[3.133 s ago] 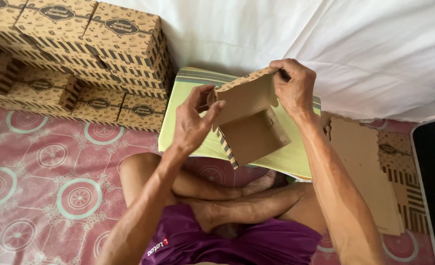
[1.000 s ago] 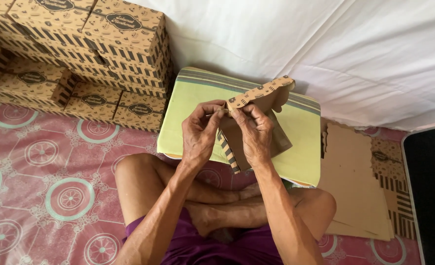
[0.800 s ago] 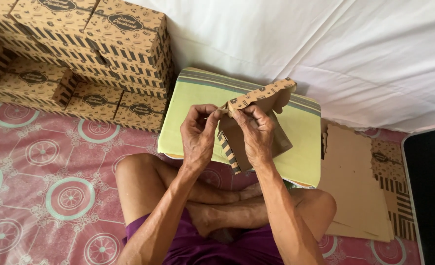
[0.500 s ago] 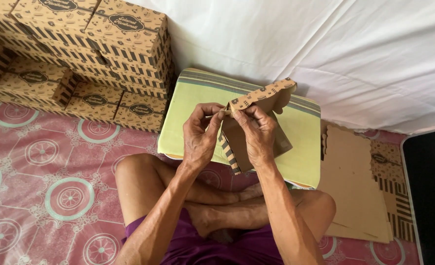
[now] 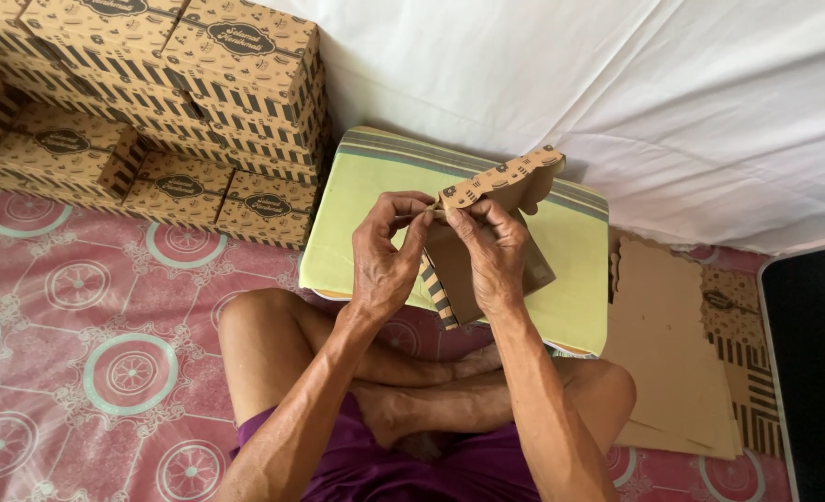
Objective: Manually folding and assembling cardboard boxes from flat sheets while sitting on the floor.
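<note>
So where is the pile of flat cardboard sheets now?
In the head view, the flat cardboard sheets lie on the patterned floor at the person's right, beside the green cushion and the right knee.

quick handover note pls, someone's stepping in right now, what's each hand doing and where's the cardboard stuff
Left hand: pinching the top edge of the half-folded box.
Right hand: gripping the same edge from the other side.
The box is held above the green cushion, its lid flap still up.
Done: folded boxes stacked at the person's left by the wall.
Left: close this box; flat blanks lie on the floor at the right.
</note>
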